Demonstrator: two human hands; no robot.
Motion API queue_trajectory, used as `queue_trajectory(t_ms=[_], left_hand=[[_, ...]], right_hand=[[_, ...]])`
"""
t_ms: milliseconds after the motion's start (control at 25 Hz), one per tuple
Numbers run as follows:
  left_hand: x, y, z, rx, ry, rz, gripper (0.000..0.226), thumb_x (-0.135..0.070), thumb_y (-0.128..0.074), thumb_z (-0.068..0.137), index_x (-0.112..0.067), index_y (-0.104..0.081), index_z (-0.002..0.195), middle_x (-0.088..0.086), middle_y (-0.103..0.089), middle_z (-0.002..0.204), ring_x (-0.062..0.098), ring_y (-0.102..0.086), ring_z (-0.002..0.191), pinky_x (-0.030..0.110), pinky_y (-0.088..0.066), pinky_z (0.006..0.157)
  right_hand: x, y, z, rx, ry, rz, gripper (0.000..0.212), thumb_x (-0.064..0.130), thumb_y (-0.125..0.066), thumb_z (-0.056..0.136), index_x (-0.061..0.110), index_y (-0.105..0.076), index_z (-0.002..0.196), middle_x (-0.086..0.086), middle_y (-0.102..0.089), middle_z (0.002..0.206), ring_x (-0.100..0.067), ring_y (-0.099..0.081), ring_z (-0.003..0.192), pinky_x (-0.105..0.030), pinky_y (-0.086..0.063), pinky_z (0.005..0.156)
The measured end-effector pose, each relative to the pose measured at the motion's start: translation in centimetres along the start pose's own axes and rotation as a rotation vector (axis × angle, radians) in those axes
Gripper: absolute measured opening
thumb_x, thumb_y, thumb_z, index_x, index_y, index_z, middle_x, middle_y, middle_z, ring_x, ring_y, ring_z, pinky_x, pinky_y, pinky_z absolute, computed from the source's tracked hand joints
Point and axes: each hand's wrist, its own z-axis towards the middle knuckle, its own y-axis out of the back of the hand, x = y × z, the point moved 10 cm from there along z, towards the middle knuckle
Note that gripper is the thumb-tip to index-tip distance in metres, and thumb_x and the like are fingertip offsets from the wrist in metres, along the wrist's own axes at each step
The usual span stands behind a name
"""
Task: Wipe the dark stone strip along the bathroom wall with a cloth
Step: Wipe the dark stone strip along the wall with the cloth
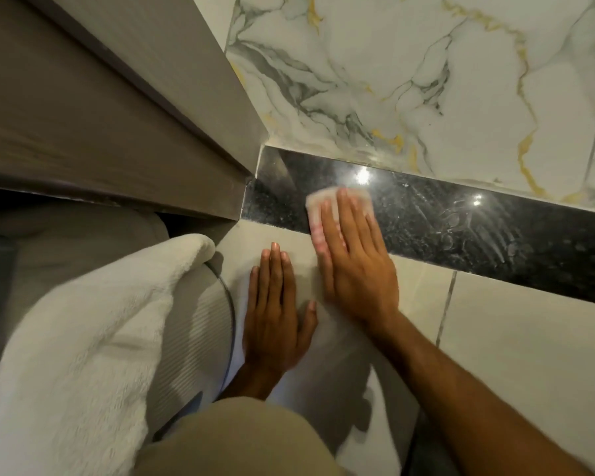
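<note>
A polished dark stone strip [461,228] runs from the door frame at the left down to the right edge, between marble-look wall tiles and the pale floor. Smear marks show on its right part. My right hand [354,255] lies flat, pressing a small pale pink cloth [318,207] onto the strip near its left end; the cloth shows only past my fingertips and beside them. My left hand [275,310] rests flat on the pale floor tile just below the strip, fingers together, holding nothing.
A grey door frame [124,139] fills the upper left and meets the strip's left end. A white fluffy towel [83,331] lies over a ribbed grey object [200,324] at the lower left. White marble-look tiles [426,73] with gold veins stand behind the strip.
</note>
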Motion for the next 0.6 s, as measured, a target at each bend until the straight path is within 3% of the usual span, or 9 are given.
queue_trajectory(t_ms=[80,160,320,440,600], left_hand=[[0.0,-0.3,0.3,0.002,-0.01,0.016,0.077,-0.052,-0.021,0.111,-0.006,-0.01,0.171,0.019,-0.011,0.18,0.032,-0.011,0.168,0.055,-0.02,0.136],[0.0,-0.6,0.3,0.018,-0.016,0.031,0.076,-0.055,-0.016,0.111,-0.008,-0.01,0.172,0.018,-0.011,0.181,0.033,-0.01,0.168,0.055,-0.018,0.137],[-0.3,-0.2,0.5,0.021,-0.014,0.037,0.076,-0.052,-0.023,0.111,-0.007,-0.015,0.171,0.018,-0.01,0.181,0.032,-0.008,0.169,0.056,-0.018,0.137],[-0.2,0.0,0.4,0.013,-0.017,0.0,0.078,-0.051,-0.035,0.108,-0.006,-0.02,0.17,0.017,-0.013,0.18,0.033,-0.012,0.168,0.057,-0.02,0.136],[-0.1,-0.5,0.4,-0.002,-0.032,-0.011,0.079,-0.056,-0.033,0.109,-0.012,-0.013,0.172,0.01,-0.008,0.181,0.027,-0.007,0.169,0.053,-0.011,0.138]], right_hand=[[0.3,0.6,5.0,-0.05,-0.102,0.03,0.069,0.032,-0.031,0.117,0.011,-0.006,0.178,-0.018,0.002,0.186,-0.033,0.001,0.175,-0.051,-0.008,0.145],[1.2,0.7,8.3,-0.044,-0.104,0.071,0.071,0.034,-0.032,0.116,0.011,-0.003,0.178,-0.016,0.004,0.187,-0.031,0.002,0.175,-0.05,-0.007,0.145],[1.6,-0.5,1.6,0.036,0.084,-0.009,0.065,0.032,-0.028,0.118,0.009,-0.013,0.177,-0.017,-0.005,0.186,-0.032,-0.006,0.175,-0.054,-0.017,0.143],[-2.6,0.2,-3.3,0.022,-0.089,0.001,0.066,0.032,-0.028,0.118,0.013,-0.007,0.178,-0.013,0.0,0.187,-0.028,-0.001,0.176,-0.05,-0.009,0.145],[-2.2,1.3,4.0,-0.092,-0.228,-0.002,0.067,0.033,-0.026,0.12,0.012,-0.002,0.178,-0.015,0.003,0.187,-0.028,0.002,0.176,-0.052,-0.011,0.144]])
